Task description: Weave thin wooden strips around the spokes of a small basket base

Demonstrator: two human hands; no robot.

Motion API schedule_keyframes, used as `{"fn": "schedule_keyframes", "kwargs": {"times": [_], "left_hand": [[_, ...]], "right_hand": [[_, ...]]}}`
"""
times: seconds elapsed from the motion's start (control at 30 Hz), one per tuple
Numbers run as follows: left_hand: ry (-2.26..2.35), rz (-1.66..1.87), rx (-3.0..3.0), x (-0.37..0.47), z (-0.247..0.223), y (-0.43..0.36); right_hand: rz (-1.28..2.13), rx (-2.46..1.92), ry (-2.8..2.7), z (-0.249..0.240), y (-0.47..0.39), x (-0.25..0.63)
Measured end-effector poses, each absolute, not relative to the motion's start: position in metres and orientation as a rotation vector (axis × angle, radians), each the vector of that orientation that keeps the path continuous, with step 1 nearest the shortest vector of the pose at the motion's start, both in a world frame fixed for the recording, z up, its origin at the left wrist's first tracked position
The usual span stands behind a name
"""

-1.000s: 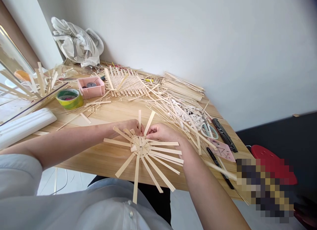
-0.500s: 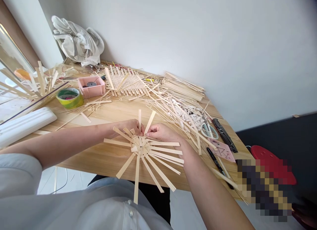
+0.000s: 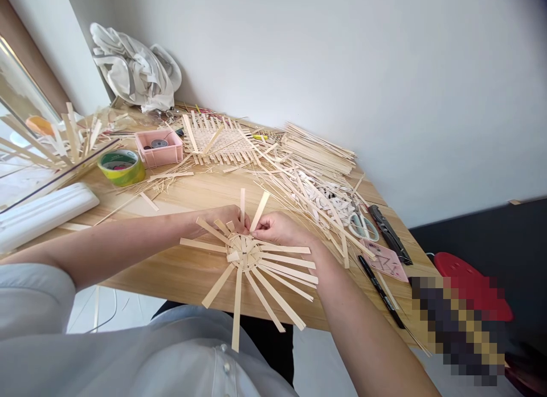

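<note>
A round bamboo weaving (image 3: 243, 253) hangs over the front edge of the wooden table, its small woven centre facing me and flat strips spreading out like spokes. My left hand (image 3: 233, 219) grips its far rim from behind, fingers partly hidden by the strips. Just to the right, my right hand (image 3: 276, 227) pinches the same rim near the base of an upright strip (image 3: 260, 211). The thumb and index finger are pressed together there. Whether a thin weaving strand lies between the fingertips is too small to tell.
Behind lie a flat woven mat (image 3: 220, 140), a stack of bamboo strips (image 3: 316, 152) and loose scraps. A pink box (image 3: 160, 149) and tape roll (image 3: 122, 168) stand left. Scissors (image 3: 363, 227), a black marker (image 3: 380, 291) and a pink card (image 3: 387, 260) lie right.
Both hands keep their hold on the weaving at almost the same spot. The whole view has shifted very slightly; nothing is let go or picked up.
</note>
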State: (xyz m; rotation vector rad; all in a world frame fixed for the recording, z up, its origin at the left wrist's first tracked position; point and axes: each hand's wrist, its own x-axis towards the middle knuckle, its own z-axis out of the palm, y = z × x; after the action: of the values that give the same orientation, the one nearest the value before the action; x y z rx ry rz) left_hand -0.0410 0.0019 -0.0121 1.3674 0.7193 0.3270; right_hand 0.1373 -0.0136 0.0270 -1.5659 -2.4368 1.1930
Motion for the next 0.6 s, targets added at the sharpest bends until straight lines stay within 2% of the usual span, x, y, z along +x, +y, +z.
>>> {"fn": "schedule_keyframes", "kwargs": {"times": [0.6], "left_hand": [[0.809, 0.335, 1.370, -0.038, 0.004, -0.005]], "right_hand": [[1.349, -1.502, -2.403, 0.032, -0.003, 0.148]]}}
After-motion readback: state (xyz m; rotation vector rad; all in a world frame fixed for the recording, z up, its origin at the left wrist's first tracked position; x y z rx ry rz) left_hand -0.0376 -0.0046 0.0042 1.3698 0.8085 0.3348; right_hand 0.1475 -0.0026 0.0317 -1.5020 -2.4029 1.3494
